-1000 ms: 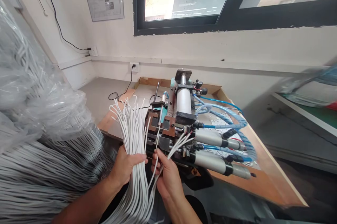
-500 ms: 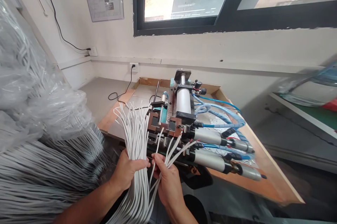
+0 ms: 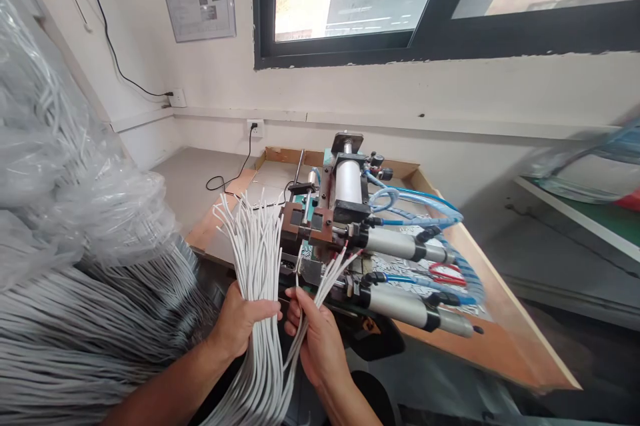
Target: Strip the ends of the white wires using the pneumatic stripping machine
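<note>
My left hand (image 3: 243, 319) is closed around a thick bundle of white cables (image 3: 257, 259), whose loose ends fan out above it. Beside it, my right hand (image 3: 317, 339) grips a few white cables (image 3: 327, 279) that lean to the right, some with reddish tips. Between its thumb and fingers a single white cable (image 3: 299, 273) stands up, its upper end at the jaws (image 3: 310, 271) of a pneumatic wire-stripping machine (image 3: 347, 183). Whether that end lies inside the jaws I cannot tell. Both hands are just in front of the machine.
Cylinders (image 3: 397, 306) and blue air hoses (image 3: 425, 213) occupy the machine's right side. Scraps lie in the wooden tray (image 3: 520, 339), along with a red-handled tool (image 3: 447, 274). Plastic-wrapped cables (image 3: 85, 346) pile up at left. A shelf (image 3: 575, 213) juts out at right.
The machine's jaw blocks and cylinder ends have shifted, with its dark blocks now closer together. The right hand's cables have swung slightly left and sit closer together. The left hand has barely moved.
</note>
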Available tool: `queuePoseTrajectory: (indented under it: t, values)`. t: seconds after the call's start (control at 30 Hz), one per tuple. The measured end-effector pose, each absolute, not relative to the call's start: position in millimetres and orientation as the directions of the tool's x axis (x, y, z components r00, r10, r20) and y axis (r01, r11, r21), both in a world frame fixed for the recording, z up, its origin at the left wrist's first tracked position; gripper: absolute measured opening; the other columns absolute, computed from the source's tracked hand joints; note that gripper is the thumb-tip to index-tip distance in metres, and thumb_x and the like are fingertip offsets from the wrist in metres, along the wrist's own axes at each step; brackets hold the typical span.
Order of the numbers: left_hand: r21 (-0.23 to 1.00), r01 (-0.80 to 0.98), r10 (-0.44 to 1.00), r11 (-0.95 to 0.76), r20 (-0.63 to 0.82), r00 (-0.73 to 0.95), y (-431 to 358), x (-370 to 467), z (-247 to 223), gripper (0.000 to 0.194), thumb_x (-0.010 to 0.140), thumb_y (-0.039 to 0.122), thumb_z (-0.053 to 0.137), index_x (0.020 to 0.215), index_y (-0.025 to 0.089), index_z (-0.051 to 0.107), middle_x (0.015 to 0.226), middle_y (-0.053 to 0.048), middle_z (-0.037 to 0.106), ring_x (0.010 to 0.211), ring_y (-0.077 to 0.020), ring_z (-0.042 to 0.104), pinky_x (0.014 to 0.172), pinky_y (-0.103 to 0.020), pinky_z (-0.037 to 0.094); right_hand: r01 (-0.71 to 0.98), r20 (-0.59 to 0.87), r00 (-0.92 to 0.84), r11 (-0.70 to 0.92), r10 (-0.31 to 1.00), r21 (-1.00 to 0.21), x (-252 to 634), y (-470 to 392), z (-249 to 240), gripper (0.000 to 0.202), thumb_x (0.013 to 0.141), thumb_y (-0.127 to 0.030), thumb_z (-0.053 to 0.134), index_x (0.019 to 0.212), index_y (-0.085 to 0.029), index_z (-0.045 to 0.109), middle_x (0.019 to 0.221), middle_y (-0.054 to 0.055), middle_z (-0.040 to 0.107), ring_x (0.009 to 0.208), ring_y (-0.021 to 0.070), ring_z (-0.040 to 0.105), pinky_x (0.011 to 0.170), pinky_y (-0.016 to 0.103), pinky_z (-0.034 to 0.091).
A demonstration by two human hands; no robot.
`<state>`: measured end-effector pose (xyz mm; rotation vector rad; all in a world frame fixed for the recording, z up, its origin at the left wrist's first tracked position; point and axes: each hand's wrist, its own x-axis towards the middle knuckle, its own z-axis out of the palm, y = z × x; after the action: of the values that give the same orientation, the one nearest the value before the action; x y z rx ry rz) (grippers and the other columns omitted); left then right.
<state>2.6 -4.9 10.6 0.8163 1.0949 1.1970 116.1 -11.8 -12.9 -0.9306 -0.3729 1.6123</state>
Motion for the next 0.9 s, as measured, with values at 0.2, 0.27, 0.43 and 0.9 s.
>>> queuePoseTrajectory:
  t: [0.2,0.27,0.43,0.9]
  values:
    - [0.973,-0.195,0.992,0.125,-0.118,0.046,-8,0,8,0.019,0.053,0.009,0.066,0.071,0.012,0.063,0.064,-0.001,0.062,0.063,-0.0176,0.054,0.058,-0.027,0.043,-0.540,-0.312,-0.013,-0.269,0.950,-0.797,112,-17,-18,0.033,0.052,-0.036,0.076,0.071,-0.011,0.066,0.044,-0.007,0.037,0.040,0.0043,0.024,0.039,0.020,0.016]
    - [0.971,-0.198,0.991,0.134,-0.125,0.057,-9,-1,7,0.023,0.054,0.009,0.066,0.076,0.012,0.063,0.067,-0.001,0.063,0.065,-0.0189,0.055,0.059,-0.027,0.043,-0.534,-0.289,0.057,-0.215,0.956,-0.818,112,-19,-20,0.030,0.056,-0.038,0.073,0.070,-0.012,0.066,0.041,-0.008,0.035,0.039,0.0048,0.025,0.039,0.020,0.017]
    - [0.968,-0.216,0.991,0.127,-0.117,0.059,-6,-3,8,0.022,0.054,0.007,0.065,0.076,0.012,0.063,0.066,-0.001,0.063,0.065,-0.0187,0.055,0.061,-0.028,0.043,-0.558,-0.284,0.163,-0.149,0.945,-0.816,112,-19,-20,0.023,0.065,-0.037,0.069,0.068,-0.016,0.062,0.053,-0.003,0.051,0.044,0.0065,0.036,0.041,0.019,0.023]
    - [0.952,-0.285,0.990,0.113,-0.132,-0.048,8,-6,16,0.026,0.047,0.007,0.069,0.073,0.013,0.067,0.066,0.000,0.065,0.063,-0.0164,0.056,0.063,-0.027,0.044,-0.618,-0.393,0.226,-0.180,0.891,-0.765,114,-11,-17,0.026,0.053,-0.033,0.075,0.070,-0.014,0.070,0.055,-0.001,0.054,0.043,0.0061,0.037,0.039,0.020,0.026]
